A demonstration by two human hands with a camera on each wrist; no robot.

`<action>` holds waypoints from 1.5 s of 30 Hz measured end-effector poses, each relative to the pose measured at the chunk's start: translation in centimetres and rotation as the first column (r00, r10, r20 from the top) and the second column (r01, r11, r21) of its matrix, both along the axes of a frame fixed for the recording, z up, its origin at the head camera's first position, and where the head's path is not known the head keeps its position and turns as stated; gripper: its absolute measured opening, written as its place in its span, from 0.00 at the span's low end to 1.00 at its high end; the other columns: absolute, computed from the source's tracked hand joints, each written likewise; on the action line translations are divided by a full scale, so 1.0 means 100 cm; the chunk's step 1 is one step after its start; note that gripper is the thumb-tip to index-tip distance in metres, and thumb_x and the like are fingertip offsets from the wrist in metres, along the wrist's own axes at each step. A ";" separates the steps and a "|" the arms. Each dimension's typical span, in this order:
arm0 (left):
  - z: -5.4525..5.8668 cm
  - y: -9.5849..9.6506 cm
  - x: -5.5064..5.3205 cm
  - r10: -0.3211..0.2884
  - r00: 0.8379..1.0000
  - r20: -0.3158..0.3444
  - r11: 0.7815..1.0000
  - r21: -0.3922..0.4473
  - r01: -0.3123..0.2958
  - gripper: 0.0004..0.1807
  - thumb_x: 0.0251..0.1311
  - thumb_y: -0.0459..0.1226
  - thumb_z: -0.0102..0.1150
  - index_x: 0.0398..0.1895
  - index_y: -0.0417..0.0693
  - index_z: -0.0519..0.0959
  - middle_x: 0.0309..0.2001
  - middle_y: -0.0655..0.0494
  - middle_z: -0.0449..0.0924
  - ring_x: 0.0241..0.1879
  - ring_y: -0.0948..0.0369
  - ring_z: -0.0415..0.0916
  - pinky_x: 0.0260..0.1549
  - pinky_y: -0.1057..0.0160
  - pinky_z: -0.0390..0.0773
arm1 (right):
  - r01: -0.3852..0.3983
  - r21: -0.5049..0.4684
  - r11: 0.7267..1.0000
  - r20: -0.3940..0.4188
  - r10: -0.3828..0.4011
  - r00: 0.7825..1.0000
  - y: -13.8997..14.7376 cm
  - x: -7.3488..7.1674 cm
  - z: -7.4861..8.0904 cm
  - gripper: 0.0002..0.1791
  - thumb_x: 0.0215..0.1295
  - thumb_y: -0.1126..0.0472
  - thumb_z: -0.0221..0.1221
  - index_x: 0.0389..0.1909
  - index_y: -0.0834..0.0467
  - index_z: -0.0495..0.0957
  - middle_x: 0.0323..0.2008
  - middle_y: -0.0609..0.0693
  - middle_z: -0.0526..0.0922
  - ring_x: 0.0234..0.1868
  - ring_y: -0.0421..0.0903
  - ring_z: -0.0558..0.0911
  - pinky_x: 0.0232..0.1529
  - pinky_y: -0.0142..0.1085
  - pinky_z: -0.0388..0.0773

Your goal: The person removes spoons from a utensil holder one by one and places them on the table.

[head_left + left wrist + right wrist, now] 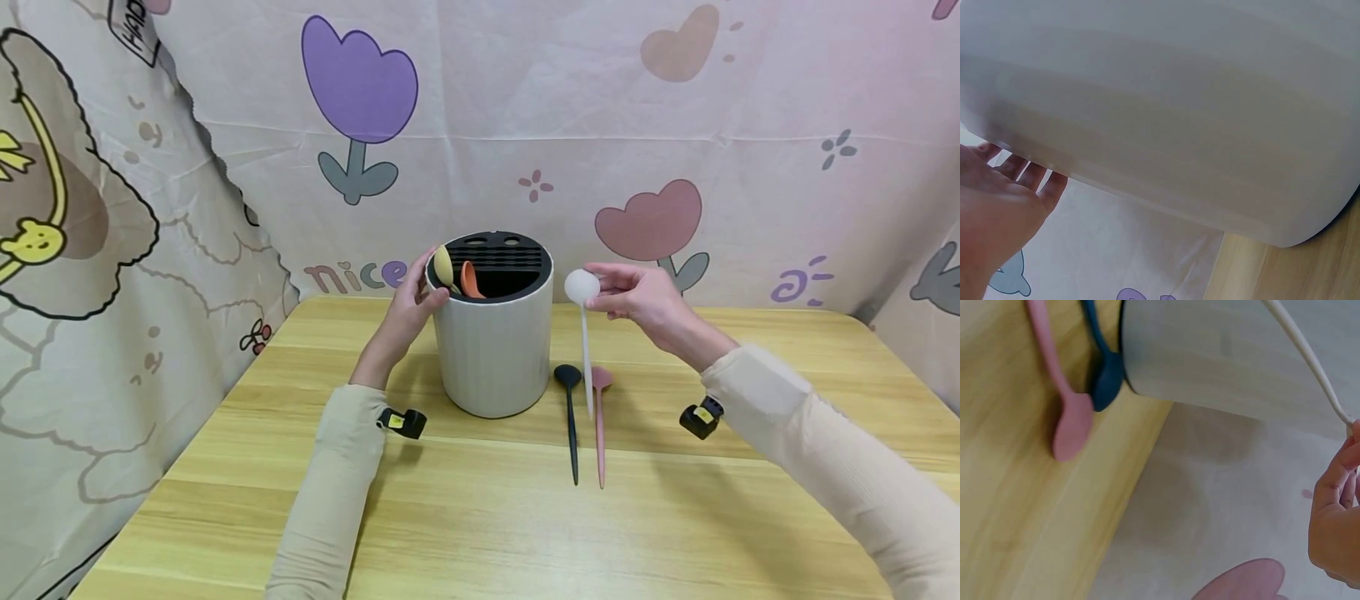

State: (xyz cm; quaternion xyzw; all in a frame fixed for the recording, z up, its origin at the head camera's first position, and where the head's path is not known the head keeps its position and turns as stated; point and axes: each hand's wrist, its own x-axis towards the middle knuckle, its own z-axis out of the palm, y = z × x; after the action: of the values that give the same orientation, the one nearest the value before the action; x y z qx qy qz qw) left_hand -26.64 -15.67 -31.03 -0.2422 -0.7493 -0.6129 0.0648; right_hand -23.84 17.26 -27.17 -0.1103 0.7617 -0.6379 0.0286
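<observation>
A white, ribbed utensil holder (pixel 495 358) with a black top stands upright on the table. My left hand (pixel 405 304) grips its left side near the rim, thumb in front and fingers reaching behind; the left wrist view shows those fingers (pixel 1054 187) along the wall. Inside the holder are a yellow spoon (pixel 443 265) and an orange utensil (pixel 470 279), their lower parts hidden. To the right of the rim, my right hand (pixel 637 296) pinches a white spoon (pixel 582 287) close to its round head, the handle pointing down. Part of that handle (pixel 1304 350) shows in the right wrist view.
A black spoon (pixel 567 377) and a pink spoon (pixel 602 379) lie side by side on the wooden table (pixel 480 517), just right of the holder. The black top has slots and a larger opening at the front. A patterned cloth (pixel 480 108) hangs behind the table.
</observation>
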 end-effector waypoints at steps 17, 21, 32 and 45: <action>0.000 0.000 0.001 0.005 1.000 0.005 1.000 0.002 -0.005 0.71 0.34 0.78 0.56 0.76 0.44 0.48 0.73 0.46 0.52 0.72 0.53 0.50 0.68 0.45 0.52 | -0.037 0.102 0.994 0.075 0.029 0.997 0.028 0.005 -0.034 0.34 0.57 0.71 0.66 0.65 0.72 0.66 0.32 0.42 0.83 0.34 0.36 0.79 0.32 0.29 0.75; 0.000 0.000 0.002 0.005 1.000 0.005 1.000 -0.004 -0.005 0.71 0.35 0.78 0.56 0.76 0.45 0.48 0.73 0.46 0.52 0.72 0.53 0.50 0.68 0.45 0.51 | -0.058 0.125 0.991 0.101 0.045 0.994 0.034 0.005 -0.040 0.35 0.56 0.70 0.67 0.64 0.72 0.66 0.34 0.43 0.84 0.35 0.36 0.79 0.33 0.30 0.76; 0.000 0.000 0.001 0.002 1.000 0.002 1.000 -0.001 -0.002 0.71 0.35 0.78 0.56 0.76 0.44 0.48 0.73 0.46 0.53 0.72 0.53 0.50 0.68 0.46 0.52 | -0.085 0.129 0.988 0.167 0.063 0.984 0.054 0.007 -0.059 0.36 0.58 0.70 0.65 0.66 0.73 0.62 0.36 0.44 0.84 0.37 0.37 0.81 0.35 0.31 0.77; -0.001 0.000 0.000 0.011 1.000 0.007 1.000 -0.012 -0.011 0.70 0.36 0.78 0.56 0.76 0.46 0.48 0.73 0.45 0.52 0.71 0.52 0.51 0.68 0.46 0.51 | -0.126 0.196 0.972 0.178 0.091 0.980 0.071 0.006 -0.077 0.34 0.55 0.70 0.65 0.62 0.75 0.65 0.52 0.64 0.76 0.44 0.41 0.79 0.47 0.33 0.77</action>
State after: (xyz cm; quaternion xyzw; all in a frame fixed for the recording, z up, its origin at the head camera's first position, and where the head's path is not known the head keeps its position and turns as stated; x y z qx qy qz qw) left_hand -26.64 -15.70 -31.11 -0.2365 -0.7545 -0.6088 0.0640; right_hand -23.22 24.32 -34.89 -0.0944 0.8113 -0.5599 0.1389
